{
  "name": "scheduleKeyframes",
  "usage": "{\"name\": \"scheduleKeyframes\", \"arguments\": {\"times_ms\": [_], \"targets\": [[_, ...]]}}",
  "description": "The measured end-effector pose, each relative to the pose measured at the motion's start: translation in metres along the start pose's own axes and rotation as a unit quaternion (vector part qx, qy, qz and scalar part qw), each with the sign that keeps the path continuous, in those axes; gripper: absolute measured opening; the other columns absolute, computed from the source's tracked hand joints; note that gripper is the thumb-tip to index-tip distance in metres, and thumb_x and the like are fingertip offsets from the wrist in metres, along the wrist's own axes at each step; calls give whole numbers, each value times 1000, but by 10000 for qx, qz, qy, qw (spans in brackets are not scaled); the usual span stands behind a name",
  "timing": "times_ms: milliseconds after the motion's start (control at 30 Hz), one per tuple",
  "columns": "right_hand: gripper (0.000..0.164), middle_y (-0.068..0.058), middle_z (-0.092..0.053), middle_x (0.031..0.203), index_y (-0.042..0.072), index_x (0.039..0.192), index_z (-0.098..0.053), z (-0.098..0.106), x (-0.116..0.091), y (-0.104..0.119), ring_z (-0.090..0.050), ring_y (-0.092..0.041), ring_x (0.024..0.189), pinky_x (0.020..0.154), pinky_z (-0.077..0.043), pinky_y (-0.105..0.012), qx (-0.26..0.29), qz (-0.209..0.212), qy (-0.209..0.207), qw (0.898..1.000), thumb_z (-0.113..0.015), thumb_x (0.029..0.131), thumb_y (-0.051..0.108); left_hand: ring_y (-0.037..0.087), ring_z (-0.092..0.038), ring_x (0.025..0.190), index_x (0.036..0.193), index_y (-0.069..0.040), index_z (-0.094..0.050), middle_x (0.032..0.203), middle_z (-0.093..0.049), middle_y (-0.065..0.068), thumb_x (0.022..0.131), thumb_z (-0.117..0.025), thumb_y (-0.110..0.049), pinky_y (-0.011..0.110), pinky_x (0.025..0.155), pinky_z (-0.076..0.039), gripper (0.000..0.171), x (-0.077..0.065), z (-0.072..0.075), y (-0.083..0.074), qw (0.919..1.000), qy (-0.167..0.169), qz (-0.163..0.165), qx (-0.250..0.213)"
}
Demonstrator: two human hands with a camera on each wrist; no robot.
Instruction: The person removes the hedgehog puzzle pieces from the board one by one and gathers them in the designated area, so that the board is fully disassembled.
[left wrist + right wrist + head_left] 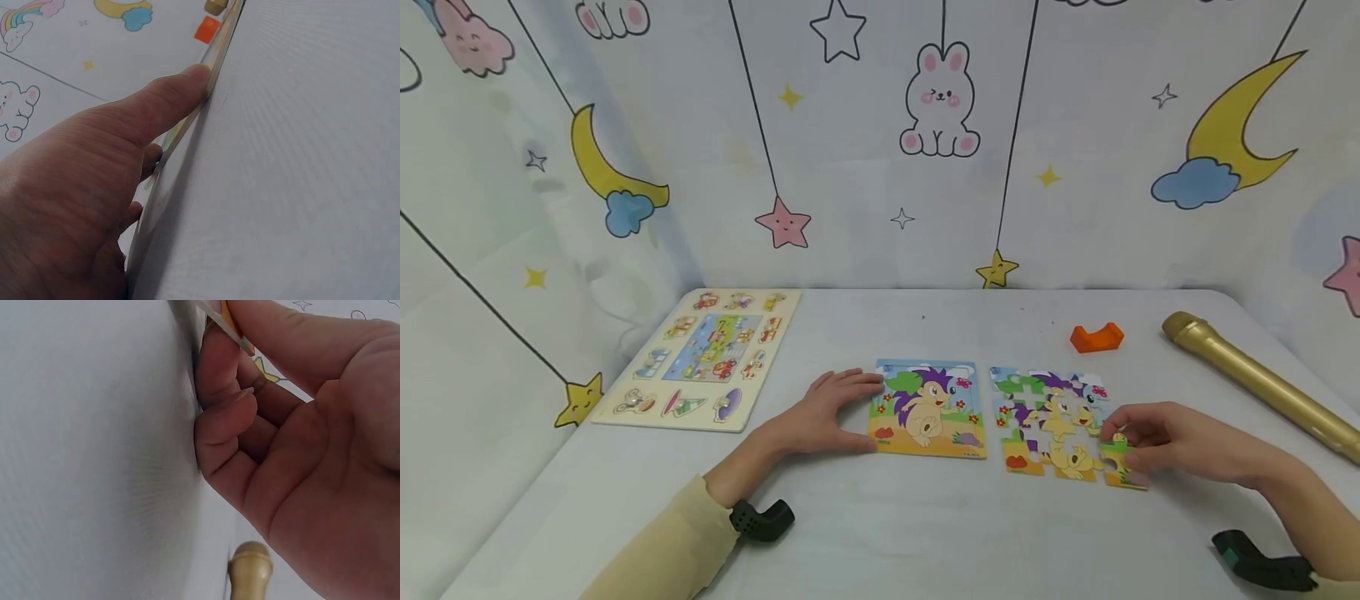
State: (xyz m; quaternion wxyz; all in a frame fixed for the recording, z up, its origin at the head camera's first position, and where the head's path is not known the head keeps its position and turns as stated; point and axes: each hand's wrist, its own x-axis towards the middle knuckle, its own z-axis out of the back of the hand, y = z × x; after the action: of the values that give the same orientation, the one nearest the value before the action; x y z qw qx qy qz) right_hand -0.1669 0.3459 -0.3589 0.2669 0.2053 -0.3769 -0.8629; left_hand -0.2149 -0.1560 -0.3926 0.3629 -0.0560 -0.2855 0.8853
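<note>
A square hedgehog puzzle board (928,408) lies flat in mid-table. My left hand (823,414) rests at its left edge, fingers extended over the side and thumb at the lower corner; the left wrist view shows the thumb (178,94) touching the board's edge. To the right, several loose jigsaw pieces (1060,417) form a hedgehog picture with gaps between them. At that picture's right side my right hand (1187,442) pinches a puzzle piece (230,322) between thumb and index finger, its other fingers curled. Most of that piece is hidden in the right wrist view.
At the back left lies a cream peg puzzle board (760,367) with small pictures. An orange notched block (1097,337) sits behind the loose pieces. A gold microphone (1262,375) lies along the right side. A patterned curtain (865,167) hangs behind the table.
</note>
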Motion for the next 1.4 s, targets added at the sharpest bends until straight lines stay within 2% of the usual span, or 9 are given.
{"name": "scheduleKeyframes", "arguments": {"times_ms": [300,500,867,1100,1400], "targets": [[29,-2,-56,93,10,119,-65,-7,1,10,-53,-11,80,67,-46,-24,-755,-463,-336,9955,-74,92,17,29,-23,150,148,-11,-52,157,-42,2,84,-80,-44,58,119,-6,77,0,0,1,10000,-15,-17,-29],[35,1,-54,95,14,118,-65,-12,0,11,-54,-9,80,67,-47,-24,-1184,-395,-641,9901,-80,88,22,29,-23,150,148,-11,-52,157,-42,2,84,-80,-44,57,119,-6,77,0,0,2,10000,-3,7,-42],[40,0,-53,95,16,117,-63,-12,1,15,-55,-9,81,66,-46,-24,-1265,-489,-955,9861,-84,83,22,29,-24,150,148,-12,-52,157,-42,1,84,-80,-45,57,119,-6,77,0,-1,3,10000,-17,-3,-7],[36,0,-54,94,12,118,-64,-9,0,18,-57,-8,81,66,-48,-24,-1345,-493,-1245,9818,-81,87,20,30,-23,150,148,-11,-52,157,-42,2,84,-79,-44,57,119,-6,77,0,-1,3,10000,-11,-22,-31],[35,-1,-58,95,6,122,-64,-2,5,30,-58,-11,81,69,-52,-23,-1358,-443,-1959,9702,-77,92,17,30,-23,150,148,-11,-52,157,-42,2,84,-79,-44,58,119,-5,76,0,-1,3,10000,-5,-29,-25]]}}
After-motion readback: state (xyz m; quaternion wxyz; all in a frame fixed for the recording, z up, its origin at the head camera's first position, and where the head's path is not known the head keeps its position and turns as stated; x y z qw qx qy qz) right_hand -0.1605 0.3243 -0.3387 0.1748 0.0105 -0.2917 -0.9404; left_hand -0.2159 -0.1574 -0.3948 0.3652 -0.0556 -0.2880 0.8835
